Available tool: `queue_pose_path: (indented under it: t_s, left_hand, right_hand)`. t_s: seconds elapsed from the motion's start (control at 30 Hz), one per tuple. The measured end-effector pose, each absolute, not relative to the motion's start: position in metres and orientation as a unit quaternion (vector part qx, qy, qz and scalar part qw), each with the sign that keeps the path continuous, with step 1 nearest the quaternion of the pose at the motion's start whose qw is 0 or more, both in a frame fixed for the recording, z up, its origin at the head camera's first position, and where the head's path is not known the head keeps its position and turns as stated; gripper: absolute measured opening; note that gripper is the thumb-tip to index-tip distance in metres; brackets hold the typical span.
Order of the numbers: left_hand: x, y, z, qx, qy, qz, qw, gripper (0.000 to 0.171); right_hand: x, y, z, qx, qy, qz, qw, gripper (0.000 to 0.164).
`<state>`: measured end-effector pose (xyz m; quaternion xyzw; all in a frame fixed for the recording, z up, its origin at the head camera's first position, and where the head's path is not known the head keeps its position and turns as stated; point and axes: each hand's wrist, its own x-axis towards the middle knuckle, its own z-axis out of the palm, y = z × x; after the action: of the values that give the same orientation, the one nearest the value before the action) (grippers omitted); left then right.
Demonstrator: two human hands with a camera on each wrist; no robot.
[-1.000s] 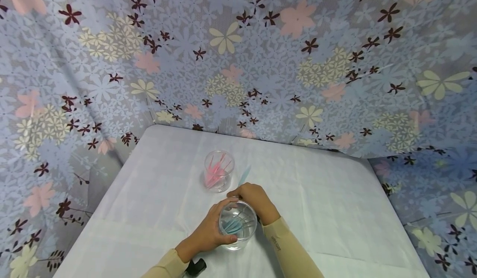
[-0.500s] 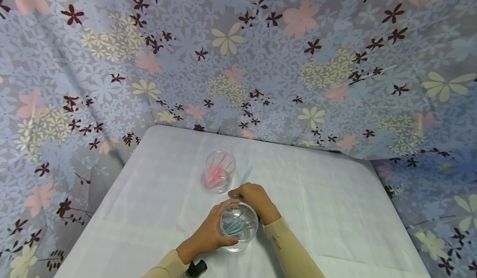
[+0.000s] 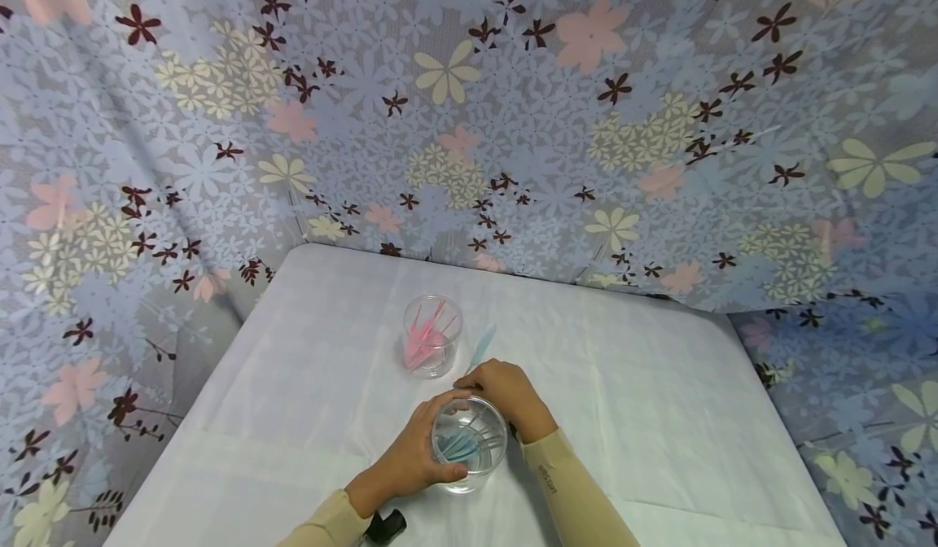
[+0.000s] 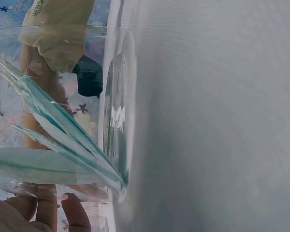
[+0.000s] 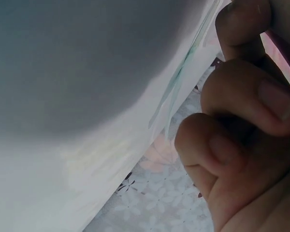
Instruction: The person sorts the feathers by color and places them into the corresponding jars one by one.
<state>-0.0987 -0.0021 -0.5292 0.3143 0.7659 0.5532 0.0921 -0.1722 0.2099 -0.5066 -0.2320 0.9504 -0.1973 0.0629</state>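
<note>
My left hand (image 3: 421, 449) holds a clear plastic cup (image 3: 479, 484) round its side, thumb near, fingers toward the back. Teal feathers (image 4: 63, 125) lean inside it, seen through the wall in the left wrist view. Behind the cup is my right hand (image 3: 506, 392), its fingers curled in the right wrist view. A pale blue feather (image 3: 484, 343) runs from its fingertips toward the back of the table, the quill end pinched there and hidden by the hand. Just left of this feather stands a second clear cup (image 3: 440, 364) with pink feathers (image 3: 425, 343).
A white cloth covers the table (image 3: 659, 400). Floral curtains (image 3: 513, 124) hang along the back and both sides. By my left wrist lies a black object (image 3: 388, 527), partly under the sleeve.
My right hand has shifted very slightly to the right. My left hand keeps its hold on the cup, and both cups stand where they were.
</note>
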Motion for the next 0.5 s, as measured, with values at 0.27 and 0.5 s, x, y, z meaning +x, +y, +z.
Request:
queue_pose_path:
  t_s: [0.27,0.5]
  left_hand:
    - [-0.098,-0.004,-0.529,0.313,0.772,0.545,0.094,0.094]
    - [-0.1,-0.004,-0.531,0.317,0.767,0.549,0.1,0.092]
  right_hand:
    - [-0.175,0.225,-0.506,-0.207,0.95,-0.224,0.057,0.015]
    - [-0.181,0.22,-0.511,-0.228,0.95,-0.206,0.061,0.028]
